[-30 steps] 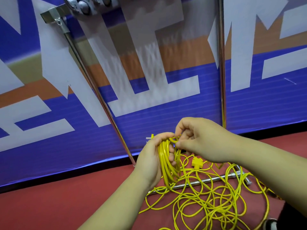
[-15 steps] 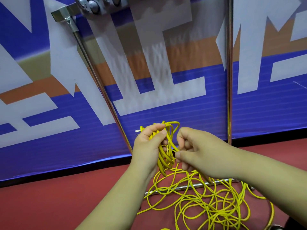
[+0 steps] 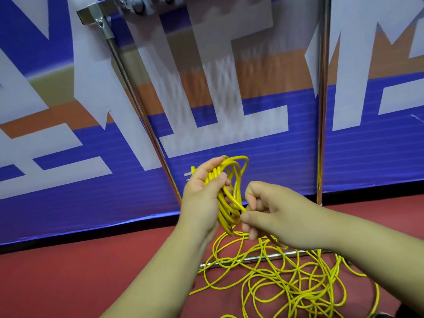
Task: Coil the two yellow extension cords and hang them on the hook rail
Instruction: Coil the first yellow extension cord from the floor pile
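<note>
Yellow cord is present in two places. One part is gathered into a coil (image 3: 223, 212) of several loops, held above the floor in front of the banner. The rest lies as a loose pile of cord (image 3: 291, 292) on the red floor (image 3: 68, 283), directly below and to the right of the hands. A strand runs from the coil down to the pile. It cannot be told whether the pile is one cord or two.

The left hand (image 3: 202, 198) grips the coil. Its fingers are curled round the bunched loops and its thumb is pressed on the bundle from the near side. The top loops stand clear above the fingers, and the lower loops hang below the palm.

The right hand (image 3: 275, 216) is just beside the coil on its right. Its thumb and forefinger pinch a strand at the lower part of the coil; the other fingers are curled in.

A metal rod (image 3: 252, 259) lies flat on the floor, with strands of the loose pile crossing over it. A slanted metal pole (image 3: 142, 115) runs from a bracket (image 3: 96, 16) at the upper left down to the floor behind the left hand. An upright metal pole (image 3: 322, 111) stands to the right, meeting the floor beyond the right wrist. Both poles stand against a blue, white and orange banner (image 3: 68, 180). Metal fittings (image 3: 137, 3) show at the top edge, cut off by the frame.
</note>
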`<state>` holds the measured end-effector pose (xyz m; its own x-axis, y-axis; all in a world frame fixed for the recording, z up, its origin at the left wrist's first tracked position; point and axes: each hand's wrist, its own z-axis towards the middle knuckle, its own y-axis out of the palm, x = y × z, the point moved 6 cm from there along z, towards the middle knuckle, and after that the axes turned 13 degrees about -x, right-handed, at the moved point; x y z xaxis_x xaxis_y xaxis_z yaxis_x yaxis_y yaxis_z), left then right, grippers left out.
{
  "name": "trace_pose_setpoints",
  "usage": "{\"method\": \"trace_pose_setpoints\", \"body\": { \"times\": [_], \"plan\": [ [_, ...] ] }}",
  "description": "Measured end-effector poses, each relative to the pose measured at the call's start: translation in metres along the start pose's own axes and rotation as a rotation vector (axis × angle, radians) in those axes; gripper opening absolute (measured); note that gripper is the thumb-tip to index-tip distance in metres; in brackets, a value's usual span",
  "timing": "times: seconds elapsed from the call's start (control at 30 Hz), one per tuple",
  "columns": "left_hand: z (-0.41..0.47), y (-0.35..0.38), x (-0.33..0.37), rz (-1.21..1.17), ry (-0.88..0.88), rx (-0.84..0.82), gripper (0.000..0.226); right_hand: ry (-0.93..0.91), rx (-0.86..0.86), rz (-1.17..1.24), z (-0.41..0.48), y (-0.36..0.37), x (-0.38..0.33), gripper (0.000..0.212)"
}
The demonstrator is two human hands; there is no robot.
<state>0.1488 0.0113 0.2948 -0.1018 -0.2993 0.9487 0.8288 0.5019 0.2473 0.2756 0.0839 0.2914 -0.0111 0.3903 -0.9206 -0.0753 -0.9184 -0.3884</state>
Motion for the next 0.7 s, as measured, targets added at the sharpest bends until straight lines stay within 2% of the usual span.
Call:
{"method": "trace_pose_setpoints", "body": {
  "times": [0.23, 0.43, 0.6, 0.7],
  "plan": [
    [0.000, -0.046, 0.037, -0.127, 0.128, 0.204, 0.029, 0.053, -0.176, 0.038, 0.010, 0.007, 0.045, 0.019],
    [-0.006, -0.085, 0.055, -0.177, 0.170, 0.320, 0.028, 0.263, -0.239, 0.068, 0.014, 0.014, 0.087, 0.026],
    [-0.009, -0.096, 0.055, -0.176, 0.133, 0.221, 0.024, 0.439, -0.109, -0.037, 0.017, 0.008, 0.110, 0.059],
    [-0.012, -0.092, 0.047, -0.155, 0.067, 0.118, 0.023, 0.474, 0.042, -0.033, 0.020, -0.005, 0.111, 0.052]
  ]
}}
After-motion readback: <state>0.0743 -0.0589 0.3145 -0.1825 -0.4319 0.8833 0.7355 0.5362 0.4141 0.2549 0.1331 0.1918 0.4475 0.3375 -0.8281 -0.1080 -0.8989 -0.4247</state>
